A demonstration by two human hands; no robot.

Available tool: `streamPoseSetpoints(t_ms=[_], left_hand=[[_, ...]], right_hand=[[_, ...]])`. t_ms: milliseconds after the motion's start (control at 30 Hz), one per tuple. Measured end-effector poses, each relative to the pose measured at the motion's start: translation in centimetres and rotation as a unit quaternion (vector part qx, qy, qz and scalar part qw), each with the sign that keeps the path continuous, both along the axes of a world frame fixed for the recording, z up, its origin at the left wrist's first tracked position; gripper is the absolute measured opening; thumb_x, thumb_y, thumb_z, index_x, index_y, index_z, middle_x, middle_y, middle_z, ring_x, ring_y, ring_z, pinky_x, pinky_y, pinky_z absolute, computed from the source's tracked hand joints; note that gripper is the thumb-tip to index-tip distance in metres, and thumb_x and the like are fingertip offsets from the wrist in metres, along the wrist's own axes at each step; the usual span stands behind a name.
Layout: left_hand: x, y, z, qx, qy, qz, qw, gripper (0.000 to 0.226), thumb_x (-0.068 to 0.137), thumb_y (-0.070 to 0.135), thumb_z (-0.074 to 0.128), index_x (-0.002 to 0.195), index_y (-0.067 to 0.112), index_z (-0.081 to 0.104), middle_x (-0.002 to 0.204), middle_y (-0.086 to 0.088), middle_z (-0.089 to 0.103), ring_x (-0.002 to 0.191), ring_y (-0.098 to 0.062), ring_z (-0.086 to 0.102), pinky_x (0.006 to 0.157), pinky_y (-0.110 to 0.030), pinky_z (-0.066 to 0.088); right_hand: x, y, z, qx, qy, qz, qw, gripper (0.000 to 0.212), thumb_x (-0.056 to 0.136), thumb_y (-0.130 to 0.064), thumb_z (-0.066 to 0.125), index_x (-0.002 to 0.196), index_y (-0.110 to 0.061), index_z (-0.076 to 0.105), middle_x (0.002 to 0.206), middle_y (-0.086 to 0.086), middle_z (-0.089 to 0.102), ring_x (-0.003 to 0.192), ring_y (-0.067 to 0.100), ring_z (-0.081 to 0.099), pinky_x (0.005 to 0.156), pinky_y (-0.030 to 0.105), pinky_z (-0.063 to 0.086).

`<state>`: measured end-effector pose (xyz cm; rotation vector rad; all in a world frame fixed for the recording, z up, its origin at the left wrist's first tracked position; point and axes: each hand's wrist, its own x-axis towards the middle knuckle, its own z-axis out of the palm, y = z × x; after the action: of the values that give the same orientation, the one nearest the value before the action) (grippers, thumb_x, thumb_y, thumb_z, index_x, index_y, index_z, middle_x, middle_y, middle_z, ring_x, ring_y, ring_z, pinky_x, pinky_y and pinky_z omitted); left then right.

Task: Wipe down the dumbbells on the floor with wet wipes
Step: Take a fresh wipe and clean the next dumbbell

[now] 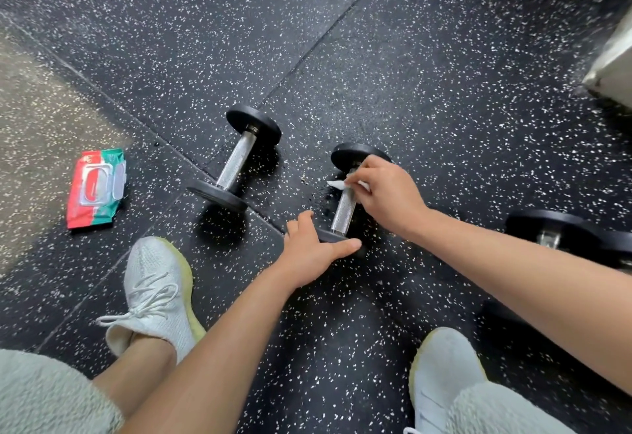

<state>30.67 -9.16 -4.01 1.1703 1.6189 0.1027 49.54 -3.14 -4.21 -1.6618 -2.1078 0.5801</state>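
Dumbbell with black round plates and a knurled chrome handle [342,214] lies on the black speckled rubber floor [410,57] just ahead of the crouching person, and it is the one under work. The right hand [386,194] makes the grip. Its thumb and fingertips are pinched narrow on a small white wet wipe [337,185], pressed to the handle just below the far plate.

The bar's long axis points from about 1 o'clock down to 7, so from the grip the bare handle runs toward 7 o'clock. Any stroke, I'd judge, has to travel that line toward the person. At the near end the left hand [313,250] rests on the near plate, fingers straight, holding nothing, seemingly steadying it against rolling. The right hand is the nearer one to the handle.

Further out, a second black-and-chrome dumbbell [236,160] lies at 10 o'clock of the grip, well apart and on much the same line. A third dumbbell [550,228] sits at 4 o'clock, partly hidden behind the right forearm. That makes three dumbbells, one wipe in hand, and one red-and-green wet wipes pack [95,187] at 9 o'clock, well off.
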Motion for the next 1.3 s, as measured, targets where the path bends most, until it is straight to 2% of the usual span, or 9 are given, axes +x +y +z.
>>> streamPoseSetpoints(t_ms=[67, 233, 467, 567, 700, 867, 967, 1100, 1300], left_hand=[[0.0, 0.0, 0.1, -0.013, -0.016, 0.003, 1.0, 0.121, 0.075, 0.065, 0.084, 0.163, 0.026, 0.012, 0.163, -0.002, 0.02, 0.152, -0.027, 0.025, 0.123, -0.049, 0.028], [0.6, -0.5, 0.4, -0.008, -0.04, 0.0, 0.999, 0.118, 0.08, 0.059, 0.084, 0.164, 0.026, 0.007, 0.163, -0.003, 0.02, 0.149, -0.025, 0.032, 0.113, -0.04, 0.033], [0.5, -0.5, 0.7, -0.018, -0.052, -0.007, 0.998, 0.103, 0.089, 0.052, 0.07, 0.164, 0.031, 0.003, 0.166, -0.002, 0.015, 0.149, -0.026, 0.027, 0.11, -0.041, 0.03], [0.7, -0.3, 0.5, -0.025, -0.061, -0.001, 0.998, 0.101, 0.091, 0.05, 0.069, 0.165, 0.031, 0.003, 0.166, -0.002, 0.015, 0.15, -0.025, 0.026, 0.11, -0.04, 0.029], [0.9, -0.4, 0.3, -0.035, -0.061, 0.003, 0.998, 0.106, 0.088, 0.052, 0.074, 0.165, 0.029, 0.004, 0.163, -0.002, 0.016, 0.151, -0.025, 0.026, 0.115, -0.04, 0.029], [1.3, -0.4, 0.6, -0.029, -0.045, -0.007, 0.999, 0.119, 0.07, 0.066, 0.072, 0.164, 0.029, 0.009, 0.163, -0.003, 0.015, 0.15, -0.03, 0.028, 0.124, -0.051, 0.026], [1.2, -0.4, 0.3, -0.022, -0.041, -0.012, 0.999, 0.111, 0.083, 0.058, 0.078, 0.164, 0.026, 0.008, 0.163, -0.004, 0.016, 0.15, -0.028, 0.028, 0.123, -0.048, 0.028], [1.6, -0.7, 0.0, -0.008, -0.023, -0.021, 0.999, 0.121, 0.077, 0.061, 0.083, 0.164, 0.022, 0.009, 0.161, -0.006, 0.019, 0.15, -0.028, 0.027, 0.124, -0.049, 0.028], [1.5, -0.7, 0.3, -0.006, -0.029, -0.022, 0.999, 0.118, 0.079, 0.06, 0.083, 0.164, 0.023, 0.009, 0.161, -0.005, 0.019, 0.152, -0.028, 0.024, 0.125, -0.049, 0.026]], right_hand=[[-0.5, -0.8, -0.3, 0.015, -0.005, -0.013, 1.0, 0.013, 0.092, -0.021, 0.071, 0.101, -0.02, 0.079, 0.096, -0.004, 0.062, 0.08, 0.023, 0.064, 0.065, 0.034, 0.05], [0.1, -3.0, -0.6, 0.02, -0.018, 0.107, 0.994, 0.012, 0.094, -0.02, 0.068, 0.102, -0.02, 0.077, 0.096, -0.005, 0.06, 0.081, 0.022, 0.062, 0.061, 0.037, 0.051], [-1.0, -1.7, -0.8, 0.053, -0.068, -0.037, 0.996, 0.011, 0.094, -0.012, 0.063, 0.099, -0.01, 0.073, 0.097, 0.004, 0.057, 0.079, 0.028, 0.057, 0.054, 0.041, 0.051], [-1.3, -3.1, -1.1, 0.038, -0.096, 0.006, 0.995, 0.011, 0.086, -0.01, 0.07, 0.097, -0.01, 0.072, 0.097, 0.003, 0.055, 0.08, 0.026, 0.055, 0.049, 0.034, 0.044], [0.1, -3.1, -1.0, 0.035, -0.108, 0.106, 0.988, 0.013, 0.087, -0.011, 0.071, 0.099, -0.015, 0.074, 0.097, 0.001, 0.057, 0.079, 0.025, 0.058, 0.05, 0.033, 0.044], [0.2, -0.4, -0.5, 0.067, -0.111, -0.016, 0.991, 0.012, 0.093, -0.014, 0.064, 0.094, -0.011, 0.075, 0.099, 0.004, 0.06, 0.084, 0.028, 0.06, 0.057, 0.04, 0.053], [-0.6, -3.0, -0.7, 0.05, -0.098, 0.045, 0.993, 0.008, 0.091, -0.014, 0.066, 0.092, -0.013, 0.074, 0.094, 0.001, 0.057, 0.081, 0.024, 0.058, 0.054, 0.034, 0.047], [1.1, -3.9, 0.1, 0.019, -0.046, 0.124, 0.991, 0.013, 0.093, -0.018, 0.067, 0.1, -0.019, 0.077, 0.095, -0.002, 0.061, 0.08, 0.025, 0.062, 0.058, 0.036, 0.05], [1.6, -1.0, 0.3, 0.039, -0.039, 0.016, 0.998, 0.015, 0.092, -0.02, 0.069, 0.103, -0.018, 0.079, 0.098, -0.001, 0.062, 0.08, 0.027, 0.065, 0.063, 0.038, 0.053]])
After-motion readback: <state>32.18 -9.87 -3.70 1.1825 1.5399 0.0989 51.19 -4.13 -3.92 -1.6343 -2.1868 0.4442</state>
